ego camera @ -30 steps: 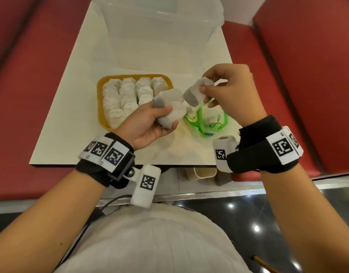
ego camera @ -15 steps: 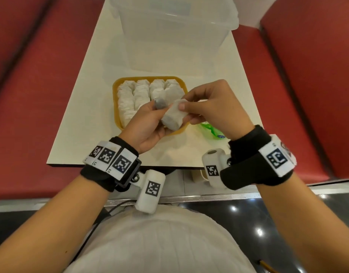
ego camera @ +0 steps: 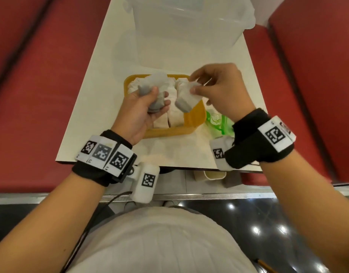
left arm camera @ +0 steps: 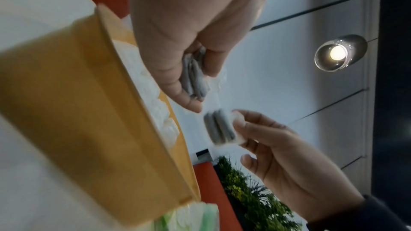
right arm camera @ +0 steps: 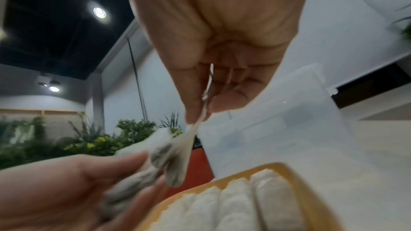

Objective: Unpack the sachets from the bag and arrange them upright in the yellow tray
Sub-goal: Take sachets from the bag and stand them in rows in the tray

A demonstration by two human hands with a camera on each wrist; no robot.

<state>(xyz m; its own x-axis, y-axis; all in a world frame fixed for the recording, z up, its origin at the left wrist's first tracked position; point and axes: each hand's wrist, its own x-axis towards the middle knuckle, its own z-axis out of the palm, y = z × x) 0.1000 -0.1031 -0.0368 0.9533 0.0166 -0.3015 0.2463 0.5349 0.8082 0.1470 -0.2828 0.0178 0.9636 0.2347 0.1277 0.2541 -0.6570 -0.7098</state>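
The yellow tray (ego camera: 197,117) sits mid-table with rows of white sachets (ego camera: 174,113) standing in it. Above its left half my left hand (ego camera: 150,103) grips a bunch of grey-white sachets (ego camera: 157,85) in the palm. Over the tray's right half my right hand (ego camera: 197,87) pinches one sachet (ego camera: 186,97) by its top edge, so it hangs down. The left wrist view shows the held bunch (left arm camera: 193,78) and the pinched sachet (left arm camera: 220,129) a short gap apart. The right wrist view shows the pinched sachet (right arm camera: 177,161) dangling above the tray (right arm camera: 286,168). The green-printed bag (ego camera: 219,123) lies crumpled right of the tray.
A clear plastic tub (ego camera: 189,26) stands at the far end of the white table (ego camera: 102,91). Red bench seats (ego camera: 31,75) flank the table on both sides. The table's near edge runs just under my wrists.
My hands were together at the bunch half a second ago; the right hand has drawn one sachet away to the right, and both hands now hover over the tray.
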